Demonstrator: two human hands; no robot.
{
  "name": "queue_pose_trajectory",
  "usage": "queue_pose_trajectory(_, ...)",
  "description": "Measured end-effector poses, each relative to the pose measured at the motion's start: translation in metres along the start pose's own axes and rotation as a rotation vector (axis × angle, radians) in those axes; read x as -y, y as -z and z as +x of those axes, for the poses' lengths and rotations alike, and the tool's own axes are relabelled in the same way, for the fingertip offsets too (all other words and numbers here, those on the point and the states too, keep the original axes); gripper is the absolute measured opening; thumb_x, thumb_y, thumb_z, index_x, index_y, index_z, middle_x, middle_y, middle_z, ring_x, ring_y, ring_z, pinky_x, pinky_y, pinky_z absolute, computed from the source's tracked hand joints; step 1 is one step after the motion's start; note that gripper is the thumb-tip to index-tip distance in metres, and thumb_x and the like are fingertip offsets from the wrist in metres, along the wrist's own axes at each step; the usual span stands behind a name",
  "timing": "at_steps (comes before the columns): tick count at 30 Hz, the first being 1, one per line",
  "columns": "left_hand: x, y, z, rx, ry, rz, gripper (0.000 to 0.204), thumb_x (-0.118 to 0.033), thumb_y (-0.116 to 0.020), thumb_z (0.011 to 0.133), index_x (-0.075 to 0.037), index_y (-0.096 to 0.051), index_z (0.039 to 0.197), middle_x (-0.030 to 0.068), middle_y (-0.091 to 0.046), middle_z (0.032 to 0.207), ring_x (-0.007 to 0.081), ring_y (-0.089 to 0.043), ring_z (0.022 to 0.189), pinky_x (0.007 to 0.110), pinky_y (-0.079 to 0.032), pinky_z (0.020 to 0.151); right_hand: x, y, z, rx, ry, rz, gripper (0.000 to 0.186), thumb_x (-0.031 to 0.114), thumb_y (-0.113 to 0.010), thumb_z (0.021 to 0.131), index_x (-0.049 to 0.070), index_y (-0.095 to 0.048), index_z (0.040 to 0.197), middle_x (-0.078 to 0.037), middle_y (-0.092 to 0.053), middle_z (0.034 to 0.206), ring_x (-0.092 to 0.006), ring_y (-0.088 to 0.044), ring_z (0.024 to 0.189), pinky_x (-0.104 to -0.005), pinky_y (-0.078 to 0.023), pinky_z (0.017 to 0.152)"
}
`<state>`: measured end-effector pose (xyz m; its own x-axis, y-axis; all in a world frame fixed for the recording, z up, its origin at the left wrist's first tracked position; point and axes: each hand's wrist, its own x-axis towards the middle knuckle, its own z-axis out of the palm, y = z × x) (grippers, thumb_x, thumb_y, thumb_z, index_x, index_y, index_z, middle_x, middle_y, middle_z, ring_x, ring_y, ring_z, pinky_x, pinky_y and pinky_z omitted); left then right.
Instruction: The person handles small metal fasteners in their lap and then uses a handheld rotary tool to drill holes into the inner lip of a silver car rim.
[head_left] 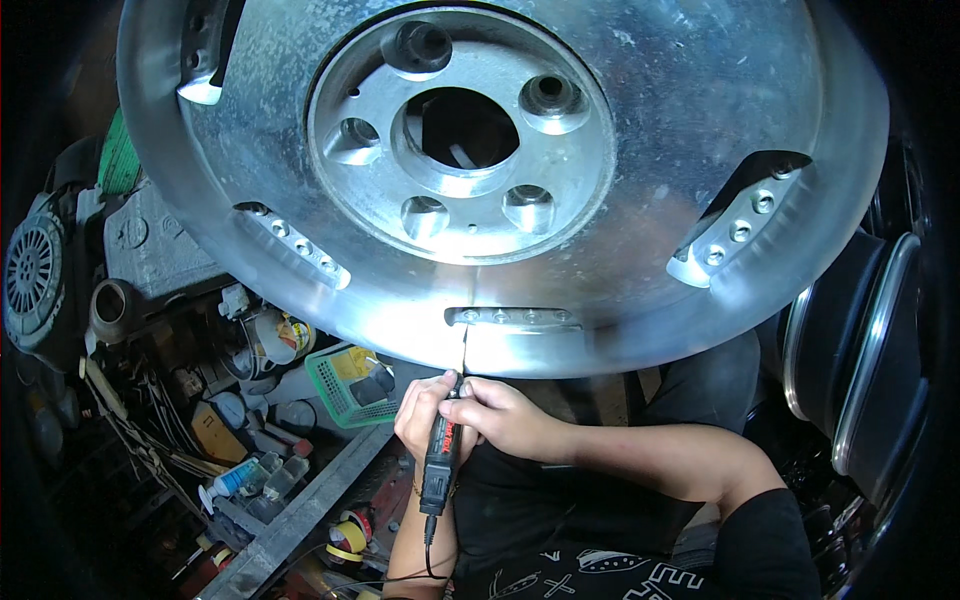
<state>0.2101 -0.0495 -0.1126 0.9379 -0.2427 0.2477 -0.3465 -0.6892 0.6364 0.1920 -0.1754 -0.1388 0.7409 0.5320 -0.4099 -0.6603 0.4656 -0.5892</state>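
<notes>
A large bare-metal wheel (700, 90) fills the upper part of the head view, with a round hub, bolt holes and slots near its edge. Just below its lower edge, my left hand (418, 420) is closed around a slim black corded rotary tool (438, 468). My right hand (510, 420) grips the same tool near its front end, thumb on top. The tool's thin bit points up at the wheel's edge below the bottom slot (520, 317); whether it touches the metal I cannot tell. A black cord (430, 550) trails from the tool's back end past my left forearm.
To the left are a green plastic basket (340, 400), a grey metal beam (300, 510), rolls of tape (348, 540), a blue-and-white bottle (232, 480), and a grey machine with a round vented cover (35, 265). Other wheel rims (870, 350) stand at the right.
</notes>
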Motion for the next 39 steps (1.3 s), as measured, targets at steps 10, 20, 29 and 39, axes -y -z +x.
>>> queue_pose_trajectory(10, 0.000, -0.001, 0.000, 0.003, -0.005, 0.028, 0.021, -0.010, -0.070, 0.077, 0.004, -0.061, 0.090, 0.0174, -0.064, 0.077, 0.0298, -0.064, 0.067, 0.034, -0.051, 0.064, -0.001, 0.001, 0.003, -0.030, 0.019, 0.031, 0.023, 0.025, -0.057, 0.097, 0.007, -0.053, 0.083, 0.004, -0.052, 0.077, -0.0058, -0.046, 0.072, -0.0243, -0.040, 0.066)
queue_pose_trajectory(20, -0.007, 0.003, 0.002, 0.061, -0.027, -0.087, 0.023, -0.007, -0.069, 0.074, 0.004, -0.063, 0.093, 0.0177, -0.064, 0.077, 0.0296, -0.064, 0.067, 0.034, -0.051, 0.064, 0.020, 0.001, -0.018, -0.031, -0.114, -0.071, 0.024, 0.028, -0.052, 0.100, 0.008, -0.057, 0.088, 0.001, -0.057, 0.077, -0.0070, -0.052, 0.069, -0.0227, -0.043, 0.064)
queue_pose_trajectory(29, -0.048, 0.005, 0.002, 0.178, -0.019, -0.434, 0.041, -0.015, -0.077, 0.072, 0.004, -0.064, 0.106, 0.0187, -0.068, 0.088, 0.0291, -0.067, 0.075, 0.034, -0.055, 0.068, 0.034, -0.018, -0.102, -0.507, 0.427, -0.722, 0.043, 0.018, -0.070, 0.084, -0.002, -0.052, 0.118, -0.017, -0.062, 0.097, -0.0316, -0.065, 0.081, -0.0367, -0.053, 0.071)
queue_pose_trajectory(39, -0.046, -0.042, -0.008, 0.033, -0.154, -0.434, 0.035, -0.004, -0.071, 0.074, 0.002, -0.061, 0.106, 0.0137, -0.062, 0.084, 0.0281, -0.063, 0.073, 0.035, -0.053, 0.064, 0.014, -0.015, -0.112, -0.627, 0.623, -1.206, 0.087, 0.023, -0.084, 0.067, -0.003, -0.039, 0.137, -0.028, -0.048, 0.127, -0.0430, -0.058, 0.106, -0.0439, -0.052, 0.087)
